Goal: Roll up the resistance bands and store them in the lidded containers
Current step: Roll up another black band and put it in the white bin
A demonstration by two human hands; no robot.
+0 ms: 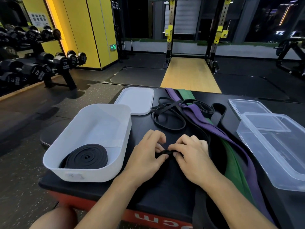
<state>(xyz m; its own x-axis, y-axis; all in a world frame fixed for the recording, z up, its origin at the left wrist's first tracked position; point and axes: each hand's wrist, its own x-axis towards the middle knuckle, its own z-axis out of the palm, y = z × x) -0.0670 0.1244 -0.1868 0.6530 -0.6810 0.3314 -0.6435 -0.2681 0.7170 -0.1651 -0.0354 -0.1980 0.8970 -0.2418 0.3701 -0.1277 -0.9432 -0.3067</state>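
The black bench top (145, 124) serves as the work surface, with storage set at either edge so the middle stays free for rolling. The white tub (85, 175) sits open on the left, its white lid (135, 100) parked just behind it. The clear box (280, 164) waits on the right, its clear lid (247, 106) lying behind it. Between them lie the unrolled purple band (214, 129), green band (234, 162) and thin black band (166, 113), loosely heaped. One rolled black band (85, 157) already lies flat in the tub. At the centre, the left hand (148, 156) and right hand (189, 156) both pinch the end of a wide black band (165, 152), thumbs and fingertips curled tightly, likely to start a firm core.
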